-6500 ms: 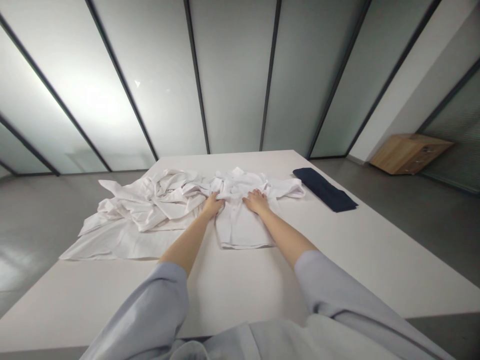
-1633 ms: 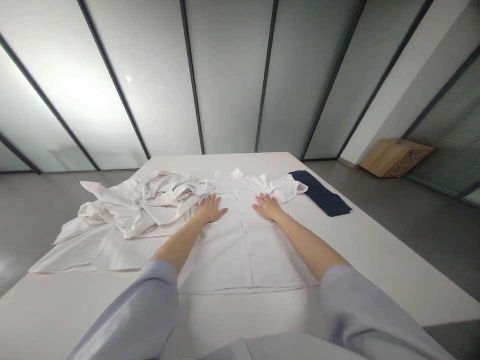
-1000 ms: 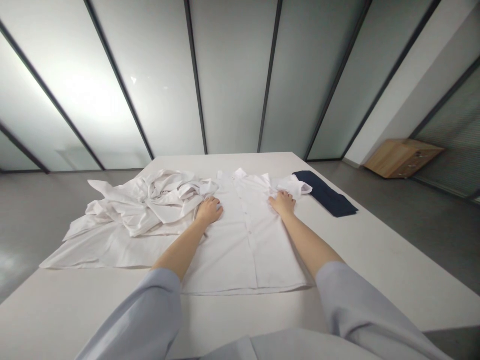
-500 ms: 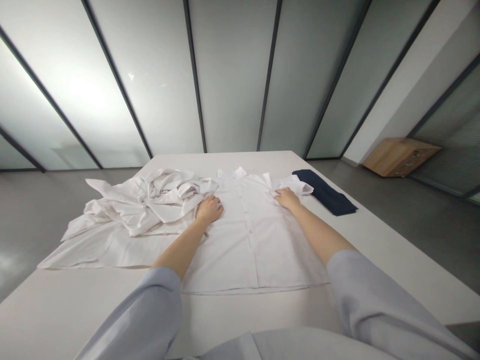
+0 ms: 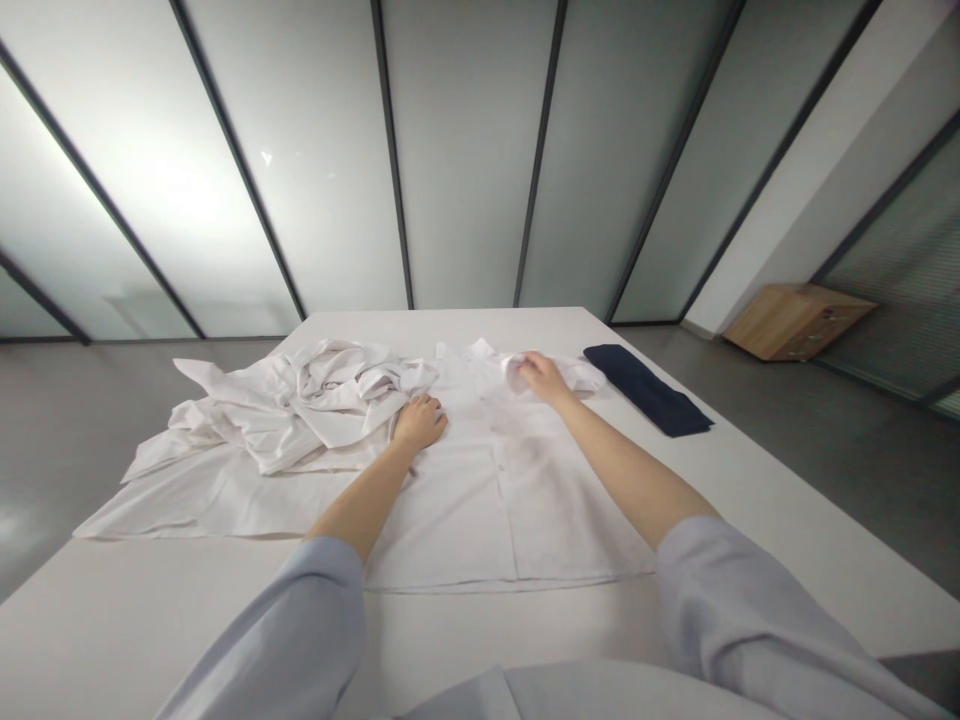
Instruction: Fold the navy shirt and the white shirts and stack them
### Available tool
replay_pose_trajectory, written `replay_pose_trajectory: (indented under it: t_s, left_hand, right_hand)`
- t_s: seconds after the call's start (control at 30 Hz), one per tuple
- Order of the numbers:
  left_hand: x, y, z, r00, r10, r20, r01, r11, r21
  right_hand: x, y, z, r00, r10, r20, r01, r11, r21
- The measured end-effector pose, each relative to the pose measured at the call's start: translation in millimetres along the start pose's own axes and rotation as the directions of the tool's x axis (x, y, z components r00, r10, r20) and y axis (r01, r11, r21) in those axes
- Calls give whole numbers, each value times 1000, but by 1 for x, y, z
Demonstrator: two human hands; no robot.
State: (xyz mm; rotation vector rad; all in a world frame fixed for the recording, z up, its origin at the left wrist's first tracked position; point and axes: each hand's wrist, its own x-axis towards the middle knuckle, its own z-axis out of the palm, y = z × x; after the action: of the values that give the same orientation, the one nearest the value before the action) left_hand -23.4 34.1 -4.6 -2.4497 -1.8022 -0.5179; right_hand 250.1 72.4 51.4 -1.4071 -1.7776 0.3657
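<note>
The right hand point(image 5: 529, 368) pinches a raised bit of the white button-front shirt point(image 5: 461, 510), which lies spread on the tabletop point(image 5: 757, 520). The left hand point(image 5: 421, 422) rests at the shirt's side, grip unclear.

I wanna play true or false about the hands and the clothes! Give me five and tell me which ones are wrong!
1. The right hand holds part of the spread-out shirt. True.
2. The left hand holds the dark blue cloth. False: that cloth lies on the table.
3. The crumpled white pile is left of the spread-out shirt. True.
4. The wooden cabinet stands on the table. False: it's on the floor.
5. Both hands wear gloves. False: they're bare.
</note>
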Motion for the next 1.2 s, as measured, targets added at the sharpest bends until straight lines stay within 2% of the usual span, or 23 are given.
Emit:
replay_pose_trajectory:
  t_s: [0.03,0.07,0.13,0.17,0.23,0.37,0.47,0.57,0.63,0.8,0.87,0.93,1.0,1.07,1.13,1.2]
  left_hand:
    - [0,-1,1,1000,9,10,-9,1000,8]
    - [1,-3,2,999,21,24,-22,1000,15]
    - [1,-5,3,997,49,53,-51,998,27]
    - [2,-6,3,996,58,64,-60,998,31]
    - [2,-7,3,996,55,71,-58,998,40]
    - [3,-6,1,995,59,74,-63,996,55]
    - [4,-5,-1,991,55,119,-52,998,-26]
    - [5,-3,-3,987,-4,160,35,981,-189]
    - [6,-3,-5,985,-27,170,73,960,-269]
    - [8,-4,-15,948,63,311,119,838,-533]
    - [10,-2,-19,926,82,367,139,831,-538]
    - [10,5,-23,923,84,376,148,824,-547]
    - [9,14,-30,931,98,352,172,732,-660]
    - [5,24,-39,928,116,354,239,544,-804]
    - [-1,29,-48,912,130,389,326,346,-880]
    - [-7,29,-55,888,152,434,397,225,-890]
  right_hand:
    - [-7,-12,8,980,-93,173,70,988,135]
    - [-15,-22,16,944,-175,279,103,961,255]
    - [-33,-34,27,900,-270,341,129,914,384]
    - [-42,-36,31,895,-284,343,139,910,391]
    - [-56,-30,34,905,-269,329,163,934,317]
    - [-70,1,34,947,-191,257,186,982,45]
    - [-70,22,33,990,-84,110,91,994,-55]
    - [-66,32,31,997,45,-63,-47,998,-32]
    - [-63,35,30,986,117,-117,-117,993,6]
    - [-63,36,28,974,194,-121,-187,980,67]
    - [-63,36,29,974,190,-123,-181,980,78]
    - [-63,36,29,973,187,-137,-176,980,90]
    - [-63,38,29,967,203,-156,-189,977,99]
    - [-62,41,29,955,231,-189,-213,971,110]
    - [-61,46,29,936,264,-234,-238,962,132]
    - [-60,50,29,913,293,-285,-261,954,145]
